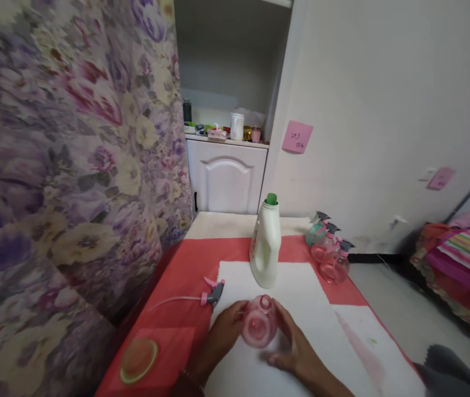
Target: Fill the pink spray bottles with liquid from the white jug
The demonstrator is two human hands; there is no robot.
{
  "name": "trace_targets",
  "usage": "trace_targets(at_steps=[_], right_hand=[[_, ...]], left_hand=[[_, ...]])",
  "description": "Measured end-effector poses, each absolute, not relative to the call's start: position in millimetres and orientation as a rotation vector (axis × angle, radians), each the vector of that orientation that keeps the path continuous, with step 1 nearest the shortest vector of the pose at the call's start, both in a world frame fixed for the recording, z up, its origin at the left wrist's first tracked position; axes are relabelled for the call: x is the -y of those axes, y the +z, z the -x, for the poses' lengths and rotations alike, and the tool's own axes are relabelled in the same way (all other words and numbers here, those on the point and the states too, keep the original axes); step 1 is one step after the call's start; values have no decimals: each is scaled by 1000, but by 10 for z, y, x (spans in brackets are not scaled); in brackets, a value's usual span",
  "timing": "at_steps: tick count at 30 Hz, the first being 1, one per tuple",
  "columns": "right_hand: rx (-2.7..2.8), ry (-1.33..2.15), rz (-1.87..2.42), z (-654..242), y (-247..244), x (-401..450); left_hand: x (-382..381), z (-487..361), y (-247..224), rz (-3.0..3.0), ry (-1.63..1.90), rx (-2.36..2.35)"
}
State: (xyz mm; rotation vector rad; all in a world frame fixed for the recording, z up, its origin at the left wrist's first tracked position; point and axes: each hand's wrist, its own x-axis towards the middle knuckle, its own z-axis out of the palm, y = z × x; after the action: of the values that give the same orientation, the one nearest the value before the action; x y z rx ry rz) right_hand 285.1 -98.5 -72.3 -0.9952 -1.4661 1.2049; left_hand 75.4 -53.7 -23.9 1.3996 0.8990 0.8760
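A round, clear pink bottle point(258, 325) with an open neck is on the white cloth point(301, 292), between both hands. My left hand point(227, 328) touches its left side, fingers curved against it. My right hand point(295, 344) is at its right side, fingertips near the neck, thumb apart from the bottle. Just beyond stands a pale green jug point(266, 245), upright, with a green piece in its mouth. To the left lies a grey and pink spray head point(214, 295) with its thin tube stretched leftward.
Several spray bottles point(334, 267) stand at the right edge of the red tablecloth point(177, 259). A round green-rimmed item point(139, 359) lies at the front left. A floral curtain point(73, 165) hangs at left; a cabinet point(226, 176) stands behind.
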Motion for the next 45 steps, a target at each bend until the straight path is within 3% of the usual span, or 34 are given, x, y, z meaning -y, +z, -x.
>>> trace_targets(at_steps=[10, 14, 21, 45], right_hand=[[1365, 1193, 906, -2804, -560, 892], [1367, 1106, 988, -2999, -495, 1079], [1357, 1018, 1025, -3102, -693, 1224], [1369, 881, 1105, -3110, -857, 1230]], left_hand=[[548, -777, -250, -1447, 751, -878], [543, -808, -375, -1554, 753, -1101], [605, -797, -546, -1937, 725, -1392], [784, -1050, -420, -2228, 777, -1694]])
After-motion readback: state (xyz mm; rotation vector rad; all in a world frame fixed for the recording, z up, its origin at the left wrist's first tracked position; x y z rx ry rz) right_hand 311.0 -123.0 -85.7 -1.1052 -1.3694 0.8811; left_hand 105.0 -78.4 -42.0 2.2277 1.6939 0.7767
